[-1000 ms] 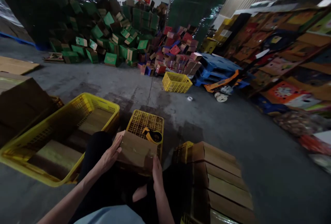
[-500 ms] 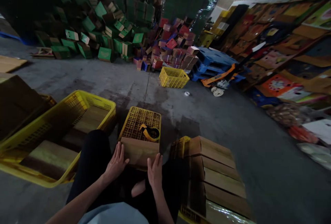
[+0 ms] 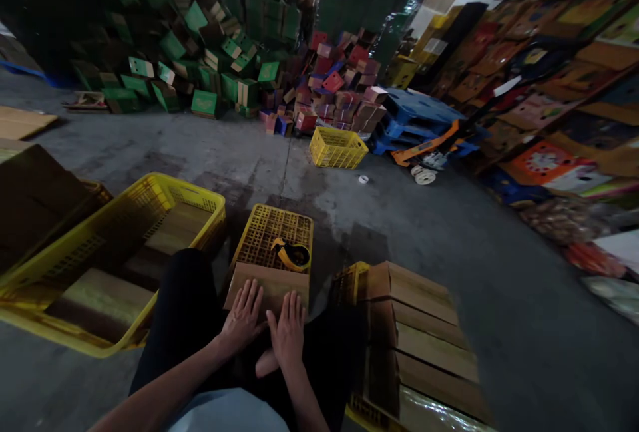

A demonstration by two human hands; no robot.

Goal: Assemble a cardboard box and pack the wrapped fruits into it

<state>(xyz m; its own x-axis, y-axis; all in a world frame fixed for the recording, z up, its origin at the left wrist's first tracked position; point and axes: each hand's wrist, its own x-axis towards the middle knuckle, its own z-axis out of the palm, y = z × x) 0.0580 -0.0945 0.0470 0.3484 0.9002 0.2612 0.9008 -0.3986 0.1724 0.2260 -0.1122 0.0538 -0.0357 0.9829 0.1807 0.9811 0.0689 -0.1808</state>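
A brown cardboard box (image 3: 272, 277) rests on the near end of an upturned yellow plastic crate (image 3: 259, 229) between my knees. My left hand (image 3: 243, 315) lies on the left part of the box's top, fingers stretched out. Flat on the right part is my right hand (image 3: 288, 329), its fingers straight and the thumb apart. Both palms hide the box's near side. Just beyond the box, a yellow-and-black tape dispenser (image 3: 292, 254) sits on the crate's grid.
To my left stands a large yellow crate (image 3: 200, 196) with cardboard boxes inside. Several cardboard boxes (image 3: 429, 332) fill a crate at my right. Farther off are another yellow crate (image 3: 338, 149), a tape roll (image 3: 363, 180), blue pallets (image 3: 419, 112) and an orange pallet jack (image 3: 426, 146).
Both hands have moved inward from the box's left and right ends onto its top, now closer together. The tape dispenser stays in place.
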